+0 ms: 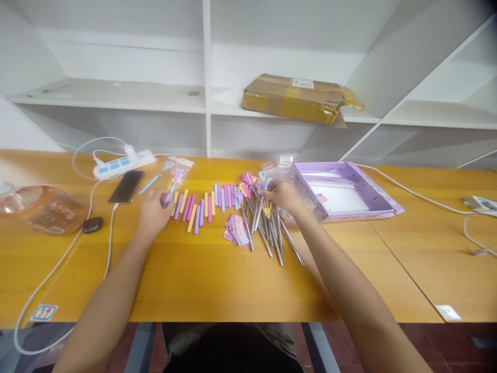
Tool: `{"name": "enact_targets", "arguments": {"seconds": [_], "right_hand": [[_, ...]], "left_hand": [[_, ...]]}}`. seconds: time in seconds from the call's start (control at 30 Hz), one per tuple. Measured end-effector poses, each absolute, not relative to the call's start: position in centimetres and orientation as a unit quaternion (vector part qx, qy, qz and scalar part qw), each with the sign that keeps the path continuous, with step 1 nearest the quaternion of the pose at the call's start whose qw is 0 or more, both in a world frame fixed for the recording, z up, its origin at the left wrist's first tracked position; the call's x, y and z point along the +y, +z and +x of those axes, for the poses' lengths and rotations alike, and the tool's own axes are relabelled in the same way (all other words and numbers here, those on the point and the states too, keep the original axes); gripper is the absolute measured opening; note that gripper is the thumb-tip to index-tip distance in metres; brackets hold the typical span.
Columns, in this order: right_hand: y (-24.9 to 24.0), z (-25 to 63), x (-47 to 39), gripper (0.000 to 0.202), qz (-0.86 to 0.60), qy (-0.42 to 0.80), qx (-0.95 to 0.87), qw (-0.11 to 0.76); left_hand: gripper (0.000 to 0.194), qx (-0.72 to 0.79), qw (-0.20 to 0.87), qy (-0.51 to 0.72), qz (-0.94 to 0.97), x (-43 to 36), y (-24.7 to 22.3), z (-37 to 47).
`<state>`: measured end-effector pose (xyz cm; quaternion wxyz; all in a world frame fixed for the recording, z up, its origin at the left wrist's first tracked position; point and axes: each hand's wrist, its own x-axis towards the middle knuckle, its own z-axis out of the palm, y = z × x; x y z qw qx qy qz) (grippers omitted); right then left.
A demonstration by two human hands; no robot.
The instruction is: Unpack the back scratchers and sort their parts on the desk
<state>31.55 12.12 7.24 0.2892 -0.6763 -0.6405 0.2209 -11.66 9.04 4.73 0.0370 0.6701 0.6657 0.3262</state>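
My left hand point(154, 210) is closed on a purple hand-shaped scratcher in a clear bag point(179, 175), beside a blue scratcher point(156, 176) lying on the table. Several coloured handles point(196, 217) stand in uneven rows to the right of that hand. At the pile of metal rods with pink, purple and yellow hand-shaped heads point(272, 228), my right hand point(284, 195) pinches a blue-headed one point(266, 184). Small pink printed cards point(237, 230) lie at the pile's left side. Clear plastic bags point(306, 191) lie behind my right hand.
A purple open box point(365, 212) sits to the right. On the left are a phone point(126, 187), a power strip point(124, 163), white cables, a black object point(92, 225) and an orange plastic container point(42, 210). A taped cardboard box point(291, 98) rests on the shelf behind.
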Motion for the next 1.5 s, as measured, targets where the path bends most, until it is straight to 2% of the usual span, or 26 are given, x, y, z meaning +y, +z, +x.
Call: {"name": "enact_targets", "arguments": {"seconds": [0.17,0.27,0.33,0.43,0.57,0.7,0.8,0.9,1.03,1.1,1.17,1.23,1.37,1.43,1.5], "right_hand": [[6.9,31.7,11.2,0.031,-0.715,0.153,-0.622,0.282],[7.0,31.3,8.5,0.021,-0.67,0.137,-0.646,0.34],[7.0,30.6,6.0,0.021,-0.617,0.184,-0.663,0.383],[6.3,28.6,2.5,0.031,-0.518,0.349,-0.667,0.407],[4.8,26.2,0.5,0.046,-0.458,0.518,-0.563,0.452],[4.1,25.8,0.6,0.048,-0.463,0.537,-0.46,0.535],[4.1,26.4,0.6,0.046,-0.467,0.519,-0.448,0.559],[4.0,26.6,0.2,0.046,-0.464,0.53,-0.457,0.543],[3.2,25.5,-0.5,0.032,-0.394,0.575,-0.523,0.491],[2.6,24.8,-0.8,0.021,-0.352,0.559,-0.568,0.491],[2.0,24.2,-1.0,0.012,-0.333,0.498,-0.618,0.509],[1.7,23.9,-1.1,0.012,-0.339,0.423,-0.66,0.52],[2.0,24.2,-1.1,0.027,-0.383,0.337,-0.694,0.509],[2.3,24.5,-1.2,0.029,-0.406,0.313,-0.692,0.508],[2.6,24.6,-1.4,0.019,-0.413,0.294,-0.704,0.497]], "left_hand": [[0.027,0.624,0.08,0.347,0.696,7.4,5.0,-9.0],[0.026,0.562,0.138,0.347,0.738,6.0,4.9,-7.1],[0.026,0.513,0.181,0.331,0.771,4.9,4.7,-5.9],[0.029,0.442,0.232,0.278,0.821,3.2,4.6,-4.3],[0.035,0.376,0.271,0.189,0.866,1.5,4.8,-2.7],[0.038,0.366,0.273,0.157,0.876,1.0,5.0,-2.4],[0.037,0.371,0.305,0.146,0.865,1.0,5.2,-2.8],[0.043,0.384,0.396,0.137,0.823,1.0,5.1,-3.1],[0.063,0.343,0.635,0.131,0.679,0.8,4.3,-2.5],[0.065,0.29,0.743,0.134,0.589,0.7,3.7,-2.0],[0.067,0.263,0.793,0.144,0.53,0.8,3.1,-1.6],[0.062,0.28,0.793,0.156,0.518,0.9,2.8,-1.3],[0.047,0.305,0.77,0.129,0.546,1.0,3.1,-1.1],[0.049,0.308,0.769,0.128,0.546,0.9,3.4,-1.1],[0.056,0.322,0.755,0.141,0.553,0.8,3.5,-1.1]]}}
